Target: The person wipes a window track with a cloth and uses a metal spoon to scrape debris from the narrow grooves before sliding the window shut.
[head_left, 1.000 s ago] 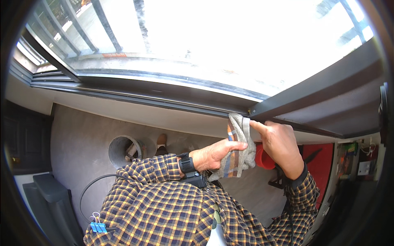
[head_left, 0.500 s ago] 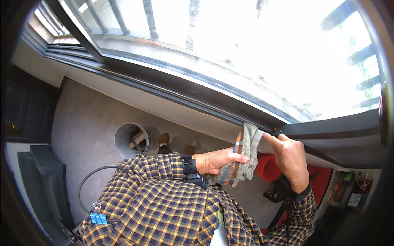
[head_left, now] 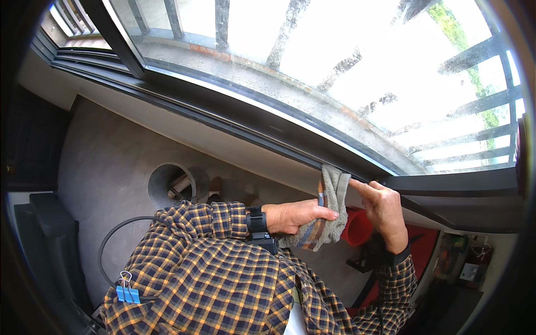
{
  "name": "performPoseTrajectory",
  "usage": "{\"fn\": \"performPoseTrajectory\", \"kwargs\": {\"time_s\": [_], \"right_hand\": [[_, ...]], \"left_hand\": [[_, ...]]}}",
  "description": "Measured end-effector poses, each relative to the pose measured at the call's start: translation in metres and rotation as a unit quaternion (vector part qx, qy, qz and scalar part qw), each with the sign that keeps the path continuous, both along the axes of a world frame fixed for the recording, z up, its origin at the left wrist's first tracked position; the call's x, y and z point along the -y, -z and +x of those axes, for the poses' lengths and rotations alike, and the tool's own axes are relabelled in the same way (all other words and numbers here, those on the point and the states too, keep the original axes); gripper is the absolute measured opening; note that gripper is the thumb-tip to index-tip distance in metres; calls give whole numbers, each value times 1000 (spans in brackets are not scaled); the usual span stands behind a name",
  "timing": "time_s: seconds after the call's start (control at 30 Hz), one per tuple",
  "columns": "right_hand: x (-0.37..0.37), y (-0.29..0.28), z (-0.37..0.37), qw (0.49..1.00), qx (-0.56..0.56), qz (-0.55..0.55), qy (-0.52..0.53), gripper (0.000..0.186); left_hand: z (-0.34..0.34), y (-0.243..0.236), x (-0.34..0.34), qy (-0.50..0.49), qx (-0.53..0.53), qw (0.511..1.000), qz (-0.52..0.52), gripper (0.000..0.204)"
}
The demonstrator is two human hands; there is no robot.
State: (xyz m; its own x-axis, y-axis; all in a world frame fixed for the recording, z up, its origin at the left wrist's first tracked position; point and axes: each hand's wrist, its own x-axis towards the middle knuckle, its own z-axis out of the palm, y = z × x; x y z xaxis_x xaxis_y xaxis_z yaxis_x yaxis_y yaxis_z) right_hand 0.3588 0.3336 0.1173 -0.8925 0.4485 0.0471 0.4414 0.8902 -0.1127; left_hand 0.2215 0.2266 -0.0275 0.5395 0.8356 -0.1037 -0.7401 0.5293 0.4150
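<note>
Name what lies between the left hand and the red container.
In the head view, the grey cloth lies between the left hand and the red container.

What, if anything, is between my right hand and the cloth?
Nothing visible: the index fingertip of your right hand is at the edge of the cloth, which your left hand grips. The red container sits lower, behind them.

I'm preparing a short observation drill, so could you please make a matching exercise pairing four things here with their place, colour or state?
Things:
1. Cloth
2. Binder clip
3. Grey bucket
4. Wristband

Descriptions:
A. Black, strapped on
B. On the floor, with things inside
C. Held in the left hand
D. Blue, on the plaid shirt

Pairs: 1-C, 2-D, 3-B, 4-A
</note>
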Motion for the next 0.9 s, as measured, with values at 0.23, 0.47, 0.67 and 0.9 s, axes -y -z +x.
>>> {"fn": "performPoseTrajectory", "kwargs": {"time_s": [0.23, 0.47, 0.67, 0.9], "right_hand": [[20, -23, 5, 997, 38, 72, -7, 39], [35, -8, -10, 999, -12, 31, 9, 41], [45, 2, -22, 999, -5, 34, 18, 44], [61, 10, -31, 999, -39, 8, 38, 45]], "left_hand": [[1, -9, 2, -14, -17, 1000, -4, 32], [-10, -3, 3, -34, -13, 999, -17, 30], [-21, -15, 7, -65, -11, 997, -44, 32], [-28, -7, 14, -67, -11, 996, -52, 31]]}}
